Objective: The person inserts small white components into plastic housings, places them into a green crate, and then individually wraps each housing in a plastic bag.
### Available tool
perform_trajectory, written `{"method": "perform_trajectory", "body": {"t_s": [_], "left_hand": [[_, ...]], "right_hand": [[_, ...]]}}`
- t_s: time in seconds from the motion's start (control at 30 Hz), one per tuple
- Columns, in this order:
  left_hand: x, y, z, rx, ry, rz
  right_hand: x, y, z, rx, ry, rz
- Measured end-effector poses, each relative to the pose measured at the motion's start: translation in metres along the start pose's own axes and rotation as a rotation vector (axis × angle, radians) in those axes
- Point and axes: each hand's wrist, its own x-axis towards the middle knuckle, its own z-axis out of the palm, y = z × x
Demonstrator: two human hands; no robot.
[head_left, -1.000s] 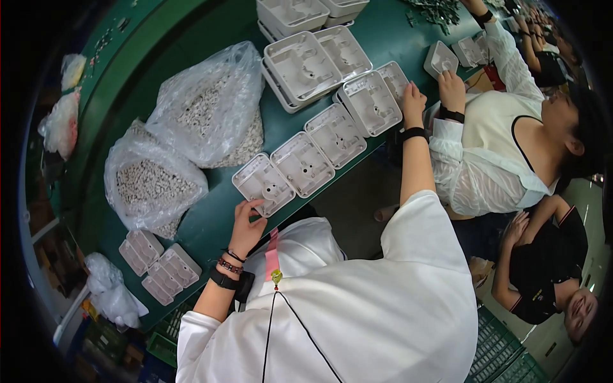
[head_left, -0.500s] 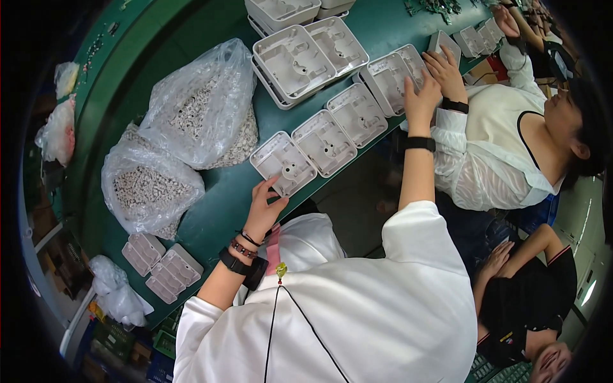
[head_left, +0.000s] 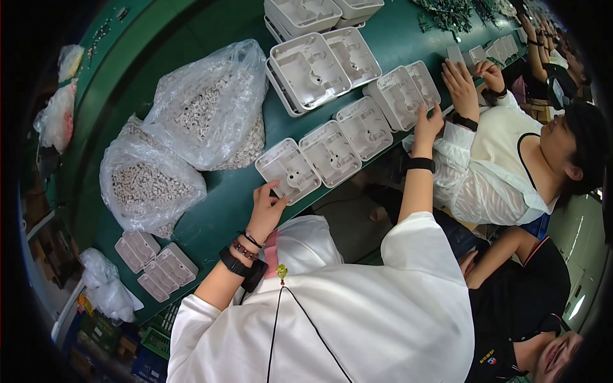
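Several open, light-grey plastic housings stand in a slanting row along the near table edge. My left hand (head_left: 264,209) has its fingertips and thumb at the lower left corner of the nearest housing (head_left: 287,169), holding its rim. Beside it are a middle housing (head_left: 331,156) and a third housing (head_left: 364,127). My right hand (head_left: 427,127) is at the near right edge of the housings at the row's right end (head_left: 397,99). Its thumb and fingers point up and stay apart, with nothing clearly held between them. Whether the fingertips touch the plastic I cannot tell.
Stacked housings (head_left: 313,67) stand behind the row. Two clear bags of small pale parts (head_left: 198,115) lie to the left, with small compartmented grey pieces (head_left: 167,271) nearer. A co-worker's hand (head_left: 461,89) is close on the right. Another person in black (head_left: 523,306) sits behind.
My right hand has drawn back toward me from over the right-end housings, its fingers less spread. My left hand stays at the same corner. The whole view has shifted slightly.
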Motion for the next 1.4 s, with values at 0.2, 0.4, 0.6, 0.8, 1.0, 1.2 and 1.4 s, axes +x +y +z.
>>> {"method": "perform_trajectory", "body": {"t_s": [0.2, 0.4, 0.6, 0.8, 1.0, 1.2, 1.4], "left_hand": [[0.000, -0.006, -0.001, 0.056, -0.049, 0.033], [0.006, -0.007, -0.001, 0.022, -0.031, 0.041], [0.002, 0.008, -0.006, 0.113, -0.029, 0.086], [0.001, 0.012, -0.009, 0.137, -0.039, 0.100], [0.001, 0.016, -0.007, 0.111, -0.039, 0.058], [-0.001, 0.015, -0.006, 0.174, -0.016, 0.087], [-0.001, 0.016, -0.007, 0.195, -0.002, 0.084]], "right_hand": [[0.038, 0.048, 0.016, 0.729, -0.161, 0.927], [0.078, 0.052, 0.021, 0.768, -0.342, 0.825], [0.113, 0.031, 0.017, 0.372, -0.632, 0.576], [0.124, 0.016, 0.028, 0.295, -0.680, 0.328], [0.128, -0.010, 0.021, 0.310, -0.761, 0.306], [0.127, -0.023, 0.025, 0.385, -0.796, 0.240], [0.114, -0.028, 0.020, 0.411, -0.779, 0.150]]}}
